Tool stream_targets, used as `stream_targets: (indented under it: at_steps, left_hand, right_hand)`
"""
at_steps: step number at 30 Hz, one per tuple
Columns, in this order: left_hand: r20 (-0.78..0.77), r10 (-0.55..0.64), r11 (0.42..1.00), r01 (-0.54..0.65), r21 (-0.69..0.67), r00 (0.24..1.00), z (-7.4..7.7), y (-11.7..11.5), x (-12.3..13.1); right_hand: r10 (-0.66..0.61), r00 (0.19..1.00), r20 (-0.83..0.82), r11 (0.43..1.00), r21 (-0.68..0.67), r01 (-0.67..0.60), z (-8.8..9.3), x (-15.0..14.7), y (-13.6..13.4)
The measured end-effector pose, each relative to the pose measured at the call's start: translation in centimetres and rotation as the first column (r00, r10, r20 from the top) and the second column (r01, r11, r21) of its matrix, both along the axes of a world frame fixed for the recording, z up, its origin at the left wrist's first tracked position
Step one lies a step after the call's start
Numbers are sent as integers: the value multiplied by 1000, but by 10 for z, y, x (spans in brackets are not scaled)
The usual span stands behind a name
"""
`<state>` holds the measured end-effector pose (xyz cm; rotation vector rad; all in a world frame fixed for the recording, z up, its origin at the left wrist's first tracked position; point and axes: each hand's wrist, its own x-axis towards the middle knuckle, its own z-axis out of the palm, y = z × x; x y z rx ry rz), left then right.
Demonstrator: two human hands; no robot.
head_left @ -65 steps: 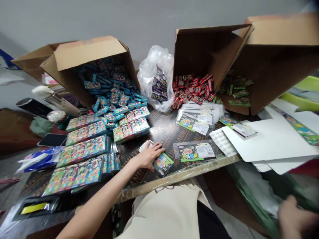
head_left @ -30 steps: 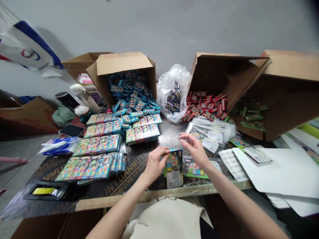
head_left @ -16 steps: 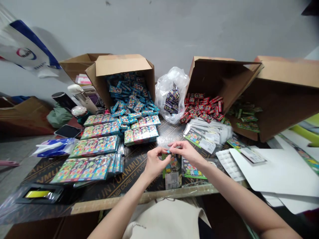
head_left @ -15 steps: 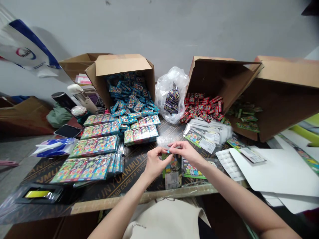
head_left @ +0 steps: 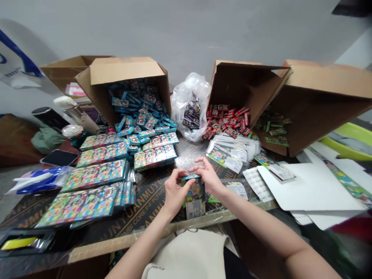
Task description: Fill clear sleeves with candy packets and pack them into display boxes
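A small clear packet with a colourful printed card point(head_left: 194, 194) stands upright near the table's front edge, and both my hands pinch its top. My left hand point(head_left: 174, 191) grips the left side of the top edge. From the right, the fingers of my right hand point(head_left: 207, 175) are closed on that same edge. Beside the packet, under my right wrist, another printed packet point(head_left: 234, 188) lies flat on the dark table point(head_left: 151, 193).
Stacks of filled colourful packs point(head_left: 95, 174) cover the left of the table. Tipped cardboard boxes hold blue packets point(head_left: 139, 112), red packets point(head_left: 226, 118) and green packets point(head_left: 273, 128); a clear plastic bag point(head_left: 188, 104) sits between them. White sheets point(head_left: 310, 186) lie at the right, a phone point(head_left: 59, 157) at the left.
My right hand came up from low at the right and joined my left on the packet, which was lifted off the table and stood upright. Both hands now pinch its top.
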<state>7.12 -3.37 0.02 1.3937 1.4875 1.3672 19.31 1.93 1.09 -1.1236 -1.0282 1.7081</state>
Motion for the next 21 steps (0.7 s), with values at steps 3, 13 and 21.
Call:
stream_targets:
  at_steps: [3, 13, 21]
  left_hand:
    - [182, -84, 986, 108, -125, 980, -16, -7, 3]
    - [-608, 197, 900, 104, 423, 769, 39, 3, -54]
    - [-928, 92, 995, -8, 96, 362, -15, 77, -79]
  right_hand:
    - [-43, 999, -11, 998, -38, 43, -7, 7, 3]
    - [-306, 328, 894, 854, 410, -321, -73, 140, 0]
    - [-331, -312, 891, 925, 239, -296, -73, 214, -5]
